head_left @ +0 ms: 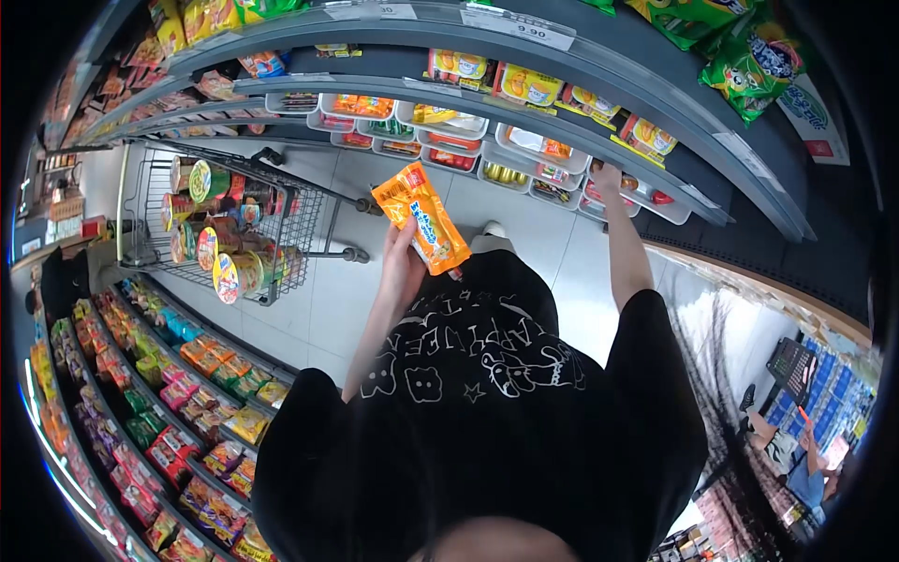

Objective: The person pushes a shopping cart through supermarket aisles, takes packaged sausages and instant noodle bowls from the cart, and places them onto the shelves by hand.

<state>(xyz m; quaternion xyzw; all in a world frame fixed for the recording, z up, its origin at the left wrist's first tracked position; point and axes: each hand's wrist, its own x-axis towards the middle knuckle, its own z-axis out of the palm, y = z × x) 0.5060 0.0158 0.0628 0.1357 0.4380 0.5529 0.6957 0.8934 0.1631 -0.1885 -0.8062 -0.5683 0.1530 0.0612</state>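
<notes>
An orange snack packet (pixel 423 220) with white and blue lettering is in my left hand (pixel 403 264), whose fingers close around its lower left side in front of my chest. My right arm stretches out toward the lowest shelf. There, my right hand (pixel 607 178) is at a white plastic bin (pixel 667 212) that holds small red and brown packs. Its fingers are too small and partly hidden to make out. More white bins (pixel 538 142) with orange, red and yellow packets stand in rows to the left of that hand.
A wire shopping cart (pixel 298 201) loaded with several tub containers (pixel 201 181) stands on the left. Curved grey shelves (pixel 375 56) with price tags run above the bins. Snack racks (pixel 178 403) line the lower left. Another person (pixel 807 478) is at the far right.
</notes>
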